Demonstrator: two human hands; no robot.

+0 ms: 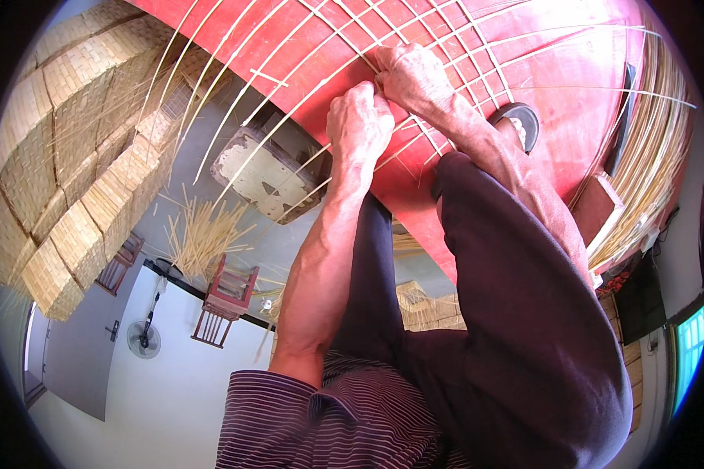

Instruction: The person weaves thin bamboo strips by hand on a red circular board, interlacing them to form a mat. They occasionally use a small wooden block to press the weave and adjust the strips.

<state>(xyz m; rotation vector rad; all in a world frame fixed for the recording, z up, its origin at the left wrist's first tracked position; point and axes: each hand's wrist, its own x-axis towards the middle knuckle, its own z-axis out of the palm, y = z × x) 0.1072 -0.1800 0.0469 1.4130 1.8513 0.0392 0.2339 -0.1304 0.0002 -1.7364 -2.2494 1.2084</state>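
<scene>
Thin pale bamboo strips lie crossed in an open lattice over a red surface. My left hand is curled with its fingers closed on strips at the lattice's near edge. Touching it just above, my right hand pinches a strip at the same crossing. Both forearms reach up from the lower edge, past my knee in dark trousers and my striped shirt.
Stacked woven bamboo panels fill the left side. A bundle of long strips curves along the right. Loose strips, a worn whitish block, red wooden chairs and a floor fan are nearby.
</scene>
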